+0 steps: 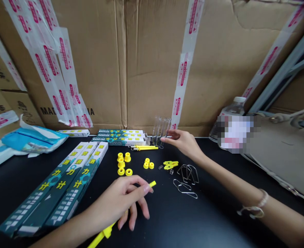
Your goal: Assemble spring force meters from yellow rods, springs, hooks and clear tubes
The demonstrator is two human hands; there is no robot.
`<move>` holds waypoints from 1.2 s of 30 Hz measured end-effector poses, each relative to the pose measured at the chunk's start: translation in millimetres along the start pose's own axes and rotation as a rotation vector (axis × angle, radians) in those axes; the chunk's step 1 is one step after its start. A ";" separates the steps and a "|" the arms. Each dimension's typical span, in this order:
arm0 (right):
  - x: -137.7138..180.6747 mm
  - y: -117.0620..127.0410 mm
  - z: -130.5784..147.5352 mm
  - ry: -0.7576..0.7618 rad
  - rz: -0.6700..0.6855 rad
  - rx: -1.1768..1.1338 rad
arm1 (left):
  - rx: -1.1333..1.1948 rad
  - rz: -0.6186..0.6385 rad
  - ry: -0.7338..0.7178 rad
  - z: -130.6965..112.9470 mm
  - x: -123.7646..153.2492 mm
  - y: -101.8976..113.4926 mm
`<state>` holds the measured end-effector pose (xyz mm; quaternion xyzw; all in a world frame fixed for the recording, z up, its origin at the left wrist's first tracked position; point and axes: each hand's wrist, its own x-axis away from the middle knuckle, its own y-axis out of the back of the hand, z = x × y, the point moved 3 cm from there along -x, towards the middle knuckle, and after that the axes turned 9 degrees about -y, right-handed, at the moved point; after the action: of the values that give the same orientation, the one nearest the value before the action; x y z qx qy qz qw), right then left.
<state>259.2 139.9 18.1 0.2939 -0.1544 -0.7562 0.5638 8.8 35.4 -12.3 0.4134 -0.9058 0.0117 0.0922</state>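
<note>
My left hand [131, 198] is closed round a long yellow plastic rod [100, 238], whose thin tip pokes out past thumb and forefinger; a collar shows lower down, and the middle is hidden by my fingers. At the back, my right hand [181, 140] has thumb and fingers apart beside several upright clear plastic tubes [158, 129]; whether it touches them I cannot tell. Between the hands lie yellow caps [148, 164], flat yellow pieces [170, 165], small springs [171, 171] and bent wire hooks [185, 188]. Yellow flanged rings [121, 162] lie beyond my left hand.
Printed narrow boxes [72, 175] lie at left, more boxes [121, 137] at the back beside yellow rods [145, 147]. A blue packet [34, 137] lies far left. A bottle [238, 106] and a beige bag [283, 148] stand right. A cardboard wall [152, 69] bounds the black table.
</note>
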 end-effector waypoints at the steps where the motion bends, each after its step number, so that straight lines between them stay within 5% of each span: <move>1: -3.0 -3.1 0.3 -0.003 0.016 0.007 | 0.006 0.010 0.002 0.0 0.1 -0.1; 6: -5.4 -5.3 0.6 0.006 0.014 -0.020 | 0.025 0.040 0.014 0.5 0.8 -0.7; 14: 30.7 24.2 5.9 -0.011 -0.224 -0.257 | 0.019 0.016 0.021 -3.1 0.9 -1.2; 24: 100.1 -12.4 37.1 -0.162 0.265 -0.757 | 0.029 -0.087 -0.075 -2.3 -1.7 6.5; 36: 115.3 -31.1 36.8 -0.240 0.391 -0.951 | 0.142 -0.153 -0.132 -2.8 -1.7 1.2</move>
<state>190.7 37.4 -1.9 -0.1174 0.0906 -0.6519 0.7436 9.5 37.8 -9.8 0.4867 -0.8726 0.0413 0.0033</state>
